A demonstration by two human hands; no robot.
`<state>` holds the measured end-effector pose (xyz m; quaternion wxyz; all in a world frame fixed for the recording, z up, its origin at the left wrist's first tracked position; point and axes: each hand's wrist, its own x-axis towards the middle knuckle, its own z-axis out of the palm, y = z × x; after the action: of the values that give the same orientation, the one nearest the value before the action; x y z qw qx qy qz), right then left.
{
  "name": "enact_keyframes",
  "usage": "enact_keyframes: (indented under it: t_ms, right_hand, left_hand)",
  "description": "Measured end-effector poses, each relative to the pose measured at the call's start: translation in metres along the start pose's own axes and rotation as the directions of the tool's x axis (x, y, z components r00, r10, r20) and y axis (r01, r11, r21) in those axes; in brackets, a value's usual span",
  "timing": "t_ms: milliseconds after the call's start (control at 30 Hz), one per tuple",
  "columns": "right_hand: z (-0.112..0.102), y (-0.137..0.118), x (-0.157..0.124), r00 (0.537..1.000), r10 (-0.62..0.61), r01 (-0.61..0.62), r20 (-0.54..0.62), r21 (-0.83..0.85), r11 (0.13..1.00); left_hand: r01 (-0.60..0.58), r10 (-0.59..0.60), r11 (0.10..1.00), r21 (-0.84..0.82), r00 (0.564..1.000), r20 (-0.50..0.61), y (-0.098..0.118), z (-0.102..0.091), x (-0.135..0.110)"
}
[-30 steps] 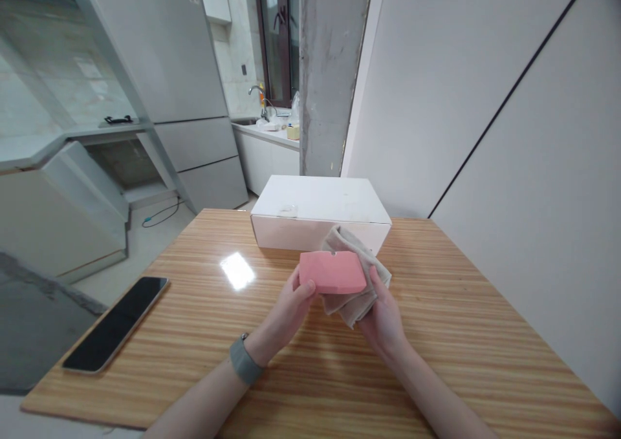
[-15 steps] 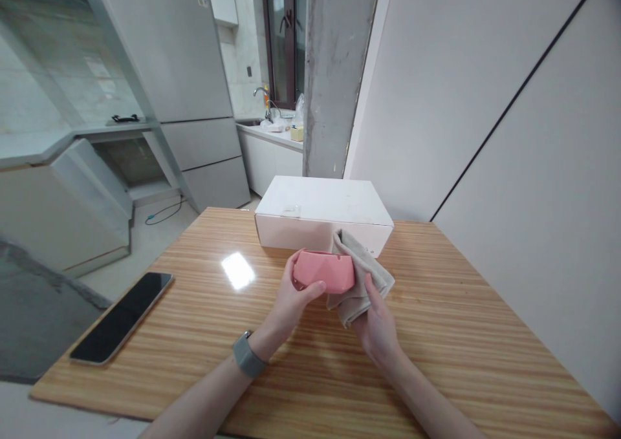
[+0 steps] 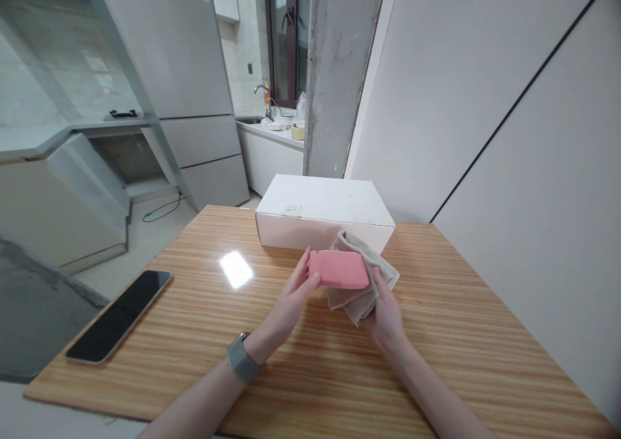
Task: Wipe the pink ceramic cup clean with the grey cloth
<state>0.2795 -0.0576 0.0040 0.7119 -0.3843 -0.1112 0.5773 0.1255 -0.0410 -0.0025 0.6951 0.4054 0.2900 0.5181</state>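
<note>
Nearest: grey band (image 3: 243,359) on the left wrist, behind the fingers. Left hand (image 3: 291,300) pinches the left end of a pink object (image 3: 339,269), thumb on the near side. Right hand (image 3: 385,316) grips a folded grey cloth (image 3: 353,303), thumb on top; its other fingers are mostly hidden. Pink object sits between both hands' fingers, cloth behind and below it. Phone (image 3: 119,316) lies on the wooden table (image 3: 460,335), well left of the left fingers. White box (image 3: 325,200) stands beyond the fingertips; farther off, refrigerator (image 3: 194,70) and faucet (image 3: 264,93).
</note>
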Motion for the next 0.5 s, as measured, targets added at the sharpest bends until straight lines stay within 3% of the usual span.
enact_keyframes:
  t_ms: [300,500]
  right_hand:
    - [0.002,0.002,-0.007,0.997,0.011,-0.008,0.082,-0.034,0.999]
    - [-0.006,0.008,0.0,0.996,-0.007,0.012,0.086,-0.059,0.998]
  left_hand:
    - [-0.017,0.022,0.999,-0.048,0.995,0.097,0.002,0.005,-0.005]
    - [-0.035,0.035,0.999,0.019,0.999,0.032,0.002,0.002,-0.003]
